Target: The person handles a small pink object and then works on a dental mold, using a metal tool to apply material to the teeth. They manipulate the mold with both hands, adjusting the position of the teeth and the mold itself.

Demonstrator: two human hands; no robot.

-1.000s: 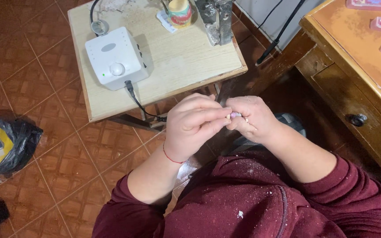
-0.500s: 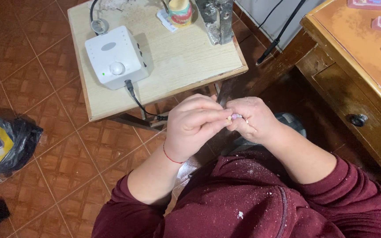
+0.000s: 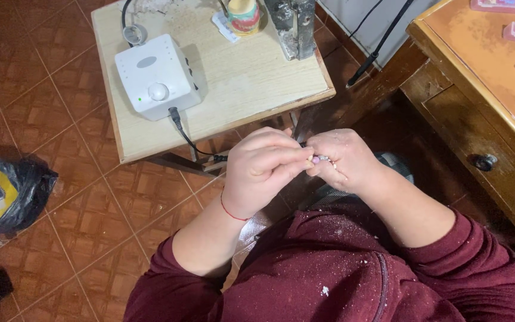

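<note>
Nearest the camera was a maroon sweater (image 3: 341, 274), dusted with fine white powder across the chest and sleeves. Just beyond it the two hands met in front of the body, fingertips touching. The left hand (image 3: 263, 170), a thin red cord at its wrist, was curled with fingers closed toward the right hand (image 3: 344, 160). Both were pinched on a small pinkish piece (image 3: 316, 159), held between the fingertips where the hands met; its shape was too small to make out. The piece sat over the person's lap, just short of the near edge of the tabletop (image 3: 251, 89). This light wooden tabletop carried a white box-shaped device (image 3: 157, 76) with a round knob on top and a small green light. A black cable (image 3: 189, 137) ran from its near side down over the edge toward the hands. Farther back stood a small colourful jar (image 3: 244, 15) and a grey, grimy upright object (image 3: 293, 24); white dust lay at the rear. On the tiled floor to the left lay a black bag (image 3: 22, 191) with yellow contents. To the right stood a brown wooden desk (image 3: 478, 89) with a drawer knob (image 3: 484, 161).
</note>
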